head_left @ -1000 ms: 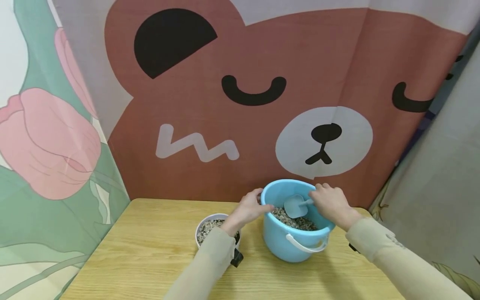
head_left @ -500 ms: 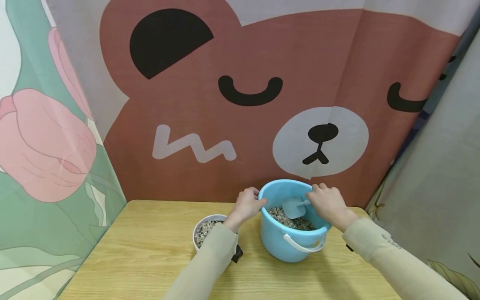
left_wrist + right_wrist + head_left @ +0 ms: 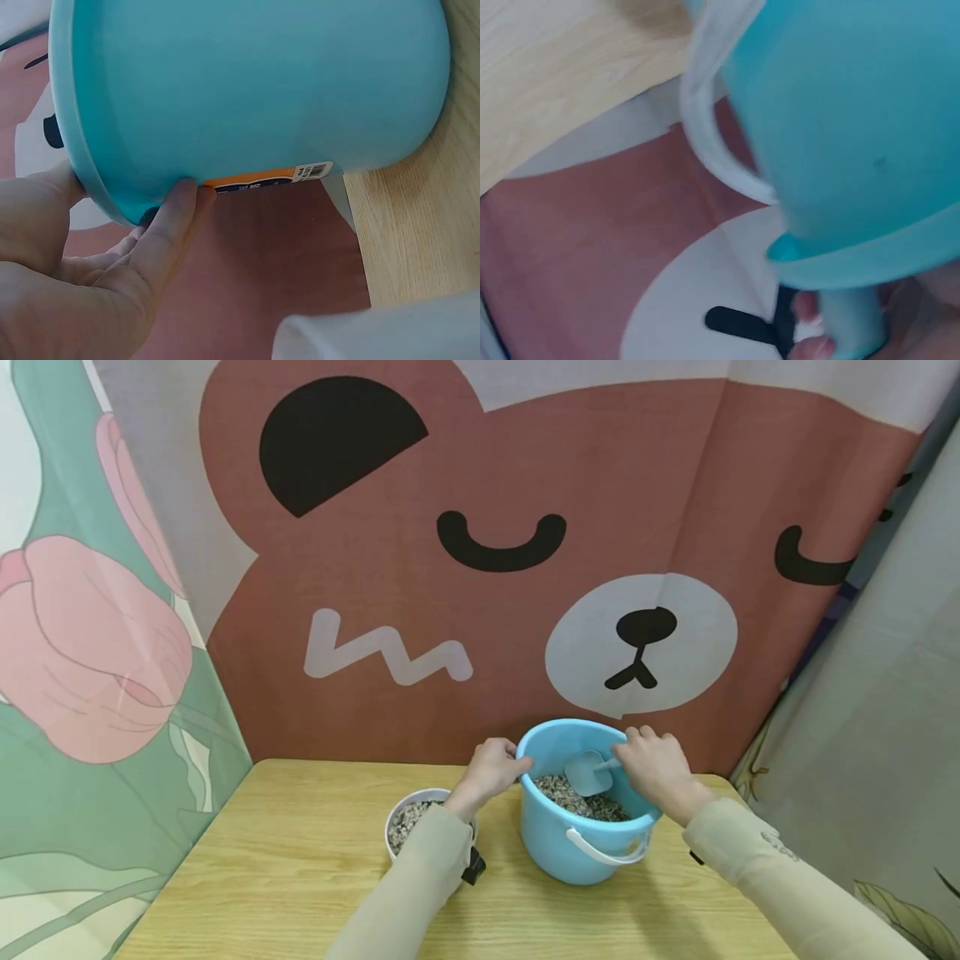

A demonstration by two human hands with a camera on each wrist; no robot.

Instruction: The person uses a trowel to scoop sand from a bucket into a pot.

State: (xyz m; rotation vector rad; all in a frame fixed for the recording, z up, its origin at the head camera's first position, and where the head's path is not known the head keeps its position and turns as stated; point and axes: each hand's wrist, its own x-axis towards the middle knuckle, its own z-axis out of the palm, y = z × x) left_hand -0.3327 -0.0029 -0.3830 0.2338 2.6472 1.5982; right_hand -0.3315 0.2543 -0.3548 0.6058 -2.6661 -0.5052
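Now right hand (image 3: 656, 766) grips scoop (image 3: 590, 772) inside bucket (image 3: 558, 843).

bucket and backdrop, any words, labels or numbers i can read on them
Sticker on the blue bucket, orange and white with a barcode end: print too small and blurred to read.
Bear backdrop: only drawn shapes, a white zigzag mark, no letters.
Embroidered mark on the right sleeve: too small to read.
White pot, scoop: no text visible.
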